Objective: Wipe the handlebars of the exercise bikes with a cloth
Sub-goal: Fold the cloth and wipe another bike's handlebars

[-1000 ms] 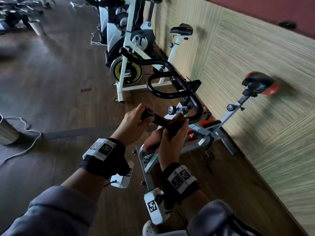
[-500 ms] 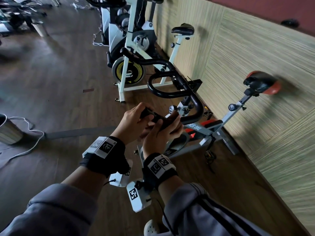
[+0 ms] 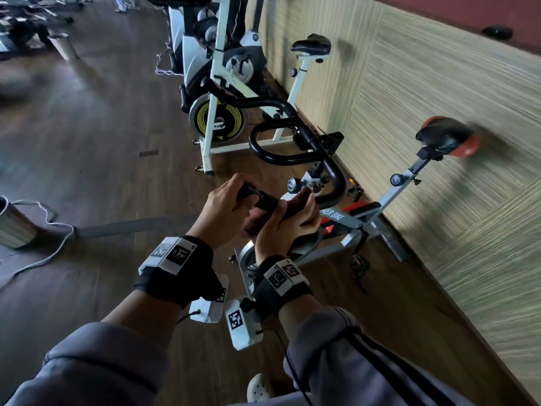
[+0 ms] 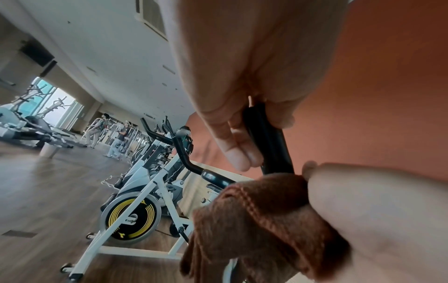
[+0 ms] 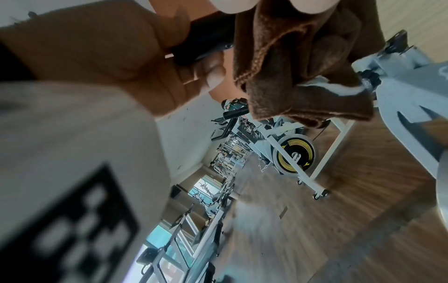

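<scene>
The near grey bike's black handlebar [image 3: 295,159] loops toward me. My left hand [image 3: 225,206] grips its near end, fingers curled round the black grip [image 4: 269,137]. Just beyond it, my right hand [image 3: 288,222] wraps a brown cloth [image 3: 294,206] around the same bar. In the left wrist view the cloth [image 4: 261,220] bunches under the right hand [image 4: 363,210] and hangs below the bar. The right wrist view shows the cloth [image 5: 303,57] draped down, with the bar [image 5: 206,38] held by the left hand [image 5: 121,53].
The grey bike has a red-and-black saddle [image 3: 448,136] and stands close to the textured wall [image 3: 439,83] on the right. A white bike with a yellow-striped flywheel [image 3: 218,118] stands just beyond. A bin [image 3: 14,227] and a cable [image 3: 49,253] lie on the wooden floor at left.
My right hand and forearm have swung left, bringing the cloth along the bar close up to my left hand. The left hand has kept its grip on the bar's end.
</scene>
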